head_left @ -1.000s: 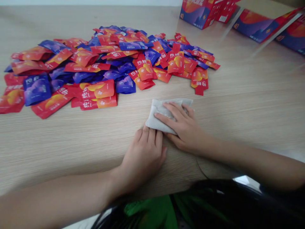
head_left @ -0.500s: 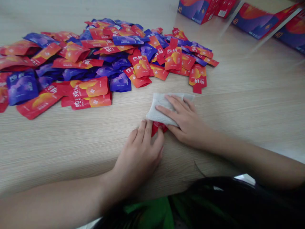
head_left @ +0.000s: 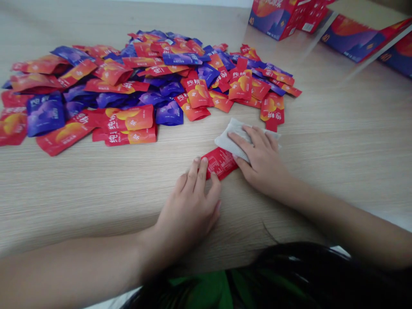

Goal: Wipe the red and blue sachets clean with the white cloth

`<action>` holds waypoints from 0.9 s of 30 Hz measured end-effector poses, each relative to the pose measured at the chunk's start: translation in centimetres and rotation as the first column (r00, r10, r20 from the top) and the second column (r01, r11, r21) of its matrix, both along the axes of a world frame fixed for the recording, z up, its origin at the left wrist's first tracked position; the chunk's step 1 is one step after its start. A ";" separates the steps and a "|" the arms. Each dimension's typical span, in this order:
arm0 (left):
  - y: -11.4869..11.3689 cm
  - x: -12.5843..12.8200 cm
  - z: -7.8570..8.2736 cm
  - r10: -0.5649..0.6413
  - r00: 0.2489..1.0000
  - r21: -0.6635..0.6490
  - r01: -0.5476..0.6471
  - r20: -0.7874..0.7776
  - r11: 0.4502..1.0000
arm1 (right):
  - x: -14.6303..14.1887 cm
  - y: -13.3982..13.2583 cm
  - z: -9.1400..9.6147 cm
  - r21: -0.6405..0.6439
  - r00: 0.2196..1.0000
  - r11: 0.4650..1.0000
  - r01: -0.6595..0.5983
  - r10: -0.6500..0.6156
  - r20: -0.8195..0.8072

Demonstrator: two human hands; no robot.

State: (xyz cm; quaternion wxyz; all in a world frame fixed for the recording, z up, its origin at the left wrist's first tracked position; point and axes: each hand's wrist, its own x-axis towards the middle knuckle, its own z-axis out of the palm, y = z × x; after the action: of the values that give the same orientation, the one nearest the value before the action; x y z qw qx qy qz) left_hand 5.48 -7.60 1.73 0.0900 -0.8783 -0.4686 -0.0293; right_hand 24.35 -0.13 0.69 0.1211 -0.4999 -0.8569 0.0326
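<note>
While we're standing here, can you make out what the right hand [head_left: 262, 161] is doing?

Yes, it's pressing on a folded white cloth [head_left: 236, 139], with the fingers spread across the top rather than gripping it.

And what's lying by the cloth?

A red sachet [head_left: 220, 162] is lying flat on the wood-grain table [head_left: 337, 180], printed side down by the look of it. Its right end is tucked against the cloth and the right hand.

Is the left hand [head_left: 186, 210] holding it?

No, that hand is resting open on the table, fingers slightly apart, just left of the sachet. Its fingertips are touching the sachet's end or sitting just beside it; I can't tell which from here.

What's spreading across the far side of the table?

A big heap of red and blue-purple sachets [head_left: 138, 88] is lying there, left of the cloth and well clear of both hands.

And those boxes?

Printed cartons [head_left: 277, 19] are standing at the far right. Nearer us, dark hair [head_left: 289, 266] and a green garment [head_left: 206, 289] are showing along the bottom of the view.
</note>
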 end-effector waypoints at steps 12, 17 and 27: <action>0.2 -0.1 -0.1 -0.013 1.000 -0.032 0.013 0.008 0.999 | 0.3 0.5 0.0 0.003 0.999 0.999 -0.035 0.035 -0.024; 0.3 -0.1 -0.1 -0.008 1.000 -0.054 0.009 0.008 0.998 | 0.0 0.0 0.1 -0.012 0.975 0.976 -0.220 0.220 0.019; 0.3 -0.1 0.0 -0.011 1.000 -0.050 0.012 0.013 0.999 | -0.1 0.1 0.0 -0.008 0.970 0.970 -0.242 0.242 0.016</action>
State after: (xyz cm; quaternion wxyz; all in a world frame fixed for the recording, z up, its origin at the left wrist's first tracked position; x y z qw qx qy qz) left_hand 5.42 -7.30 1.74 0.0648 -0.8827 -0.4648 -0.0238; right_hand 24.21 0.00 0.67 0.1076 -0.3922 -0.9124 0.0455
